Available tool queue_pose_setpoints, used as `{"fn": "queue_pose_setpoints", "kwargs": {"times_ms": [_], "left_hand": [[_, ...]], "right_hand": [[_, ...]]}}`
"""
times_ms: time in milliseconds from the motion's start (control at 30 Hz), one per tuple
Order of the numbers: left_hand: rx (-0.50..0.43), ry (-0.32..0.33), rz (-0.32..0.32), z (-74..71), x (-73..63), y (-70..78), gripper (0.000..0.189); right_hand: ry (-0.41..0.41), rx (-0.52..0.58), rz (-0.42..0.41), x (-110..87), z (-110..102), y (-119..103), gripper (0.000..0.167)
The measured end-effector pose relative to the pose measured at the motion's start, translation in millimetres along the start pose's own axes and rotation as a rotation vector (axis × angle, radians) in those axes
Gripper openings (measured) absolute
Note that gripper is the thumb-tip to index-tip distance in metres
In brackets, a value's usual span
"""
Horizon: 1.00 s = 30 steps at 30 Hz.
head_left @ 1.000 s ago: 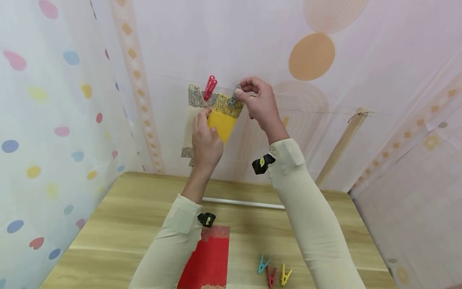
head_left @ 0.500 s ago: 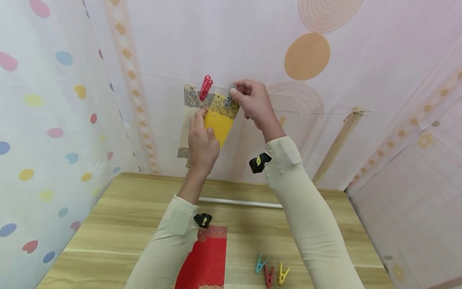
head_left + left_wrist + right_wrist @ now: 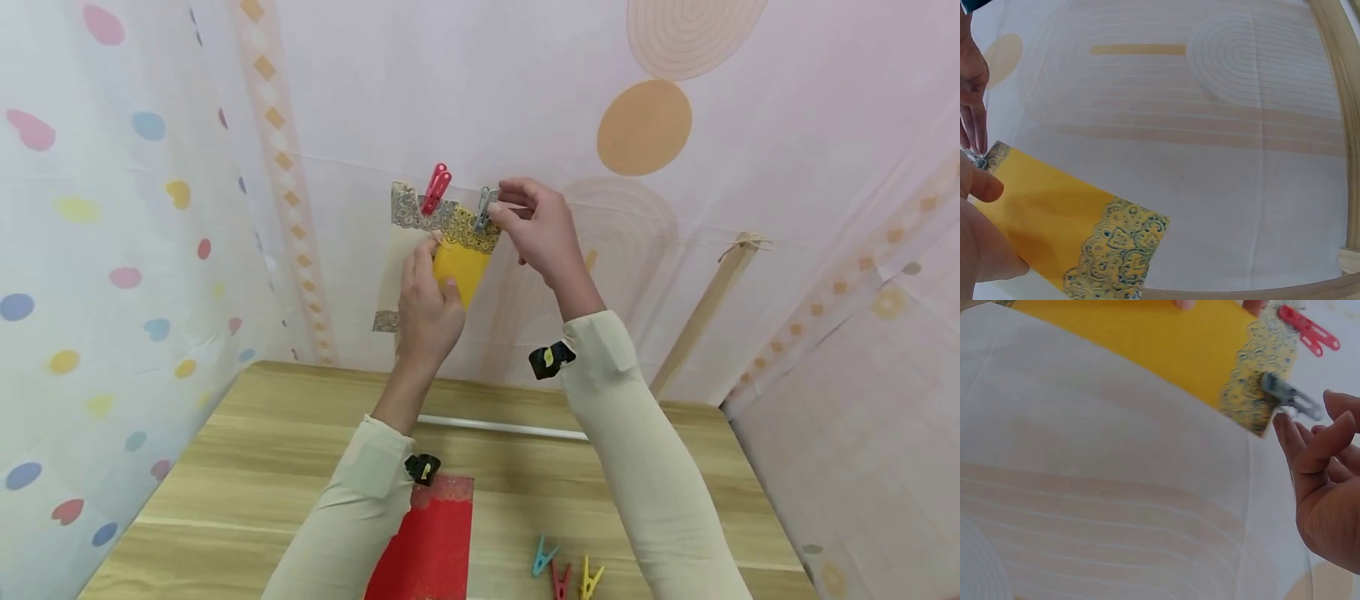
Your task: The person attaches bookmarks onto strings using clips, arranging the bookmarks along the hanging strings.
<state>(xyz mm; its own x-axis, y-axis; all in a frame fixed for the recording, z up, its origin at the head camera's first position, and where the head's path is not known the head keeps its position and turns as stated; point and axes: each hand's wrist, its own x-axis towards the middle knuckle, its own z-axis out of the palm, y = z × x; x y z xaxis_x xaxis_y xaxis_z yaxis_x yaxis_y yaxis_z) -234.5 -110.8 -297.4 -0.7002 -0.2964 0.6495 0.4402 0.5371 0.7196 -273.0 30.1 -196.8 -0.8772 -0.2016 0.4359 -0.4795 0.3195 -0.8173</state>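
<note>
A yellow sheet (image 3: 461, 271) with a dark lace-patterned border hangs from a thin line, overlapping a pale sheet (image 3: 405, 250) with matching bands. A red clothespin (image 3: 436, 188) grips their tops where they meet, and a grey clothespin (image 3: 482, 209) grips the yellow sheet's upper right corner. My right hand (image 3: 542, 229) is beside the grey clothespin; in the right wrist view its thumb and fingers are parted around the handle end. My left hand (image 3: 430, 312) touches the front of the yellow sheet near its left edge, thumb and index apart. Its other fingers lie over the pale sheet.
The line runs right to a wooden post (image 3: 705, 317). On the wooden table (image 3: 247, 467) lie a red sheet (image 3: 435, 550), a white rod (image 3: 502, 428) and blue (image 3: 543, 557), red (image 3: 560, 579) and yellow (image 3: 591, 577) clothespins. Patterned curtains enclose the space.
My right fingers have loosened from the grey clothespin, which stays on the yellow sheet. My left thumb has shifted slightly right across the sheet.
</note>
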Motion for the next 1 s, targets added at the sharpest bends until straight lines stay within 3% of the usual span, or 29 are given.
{"fn": "queue_pose_setpoints", "kwargs": {"times_ms": [267,433,633,833,1000], "left_hand": [[0.021,-0.033,0.025,1.3,-5.7,-6.9,0.050],[0.051,-0.045,0.039,-2.2,-10.0,-14.9,0.052],[0.054,-0.071,0.007,-9.2,-17.3,-26.8,0.051],[0.070,-0.114,-0.009,-18.0,-25.9,-35.1,0.053],[0.109,-0.158,0.023,-26.1,-33.9,-41.2,0.053]], "right_hand": [[0.028,0.088,-0.121,-29.5,-5.9,14.9,0.028],[-0.003,0.109,-0.113,-51.6,-1.7,32.8,0.026],[-0.045,0.089,-0.075,-73.2,2.1,56.6,0.026],[-0.041,0.086,-0.047,-89.2,0.2,71.7,0.025],[-0.018,0.055,-0.048,-100.9,-5.9,78.9,0.025]]}}
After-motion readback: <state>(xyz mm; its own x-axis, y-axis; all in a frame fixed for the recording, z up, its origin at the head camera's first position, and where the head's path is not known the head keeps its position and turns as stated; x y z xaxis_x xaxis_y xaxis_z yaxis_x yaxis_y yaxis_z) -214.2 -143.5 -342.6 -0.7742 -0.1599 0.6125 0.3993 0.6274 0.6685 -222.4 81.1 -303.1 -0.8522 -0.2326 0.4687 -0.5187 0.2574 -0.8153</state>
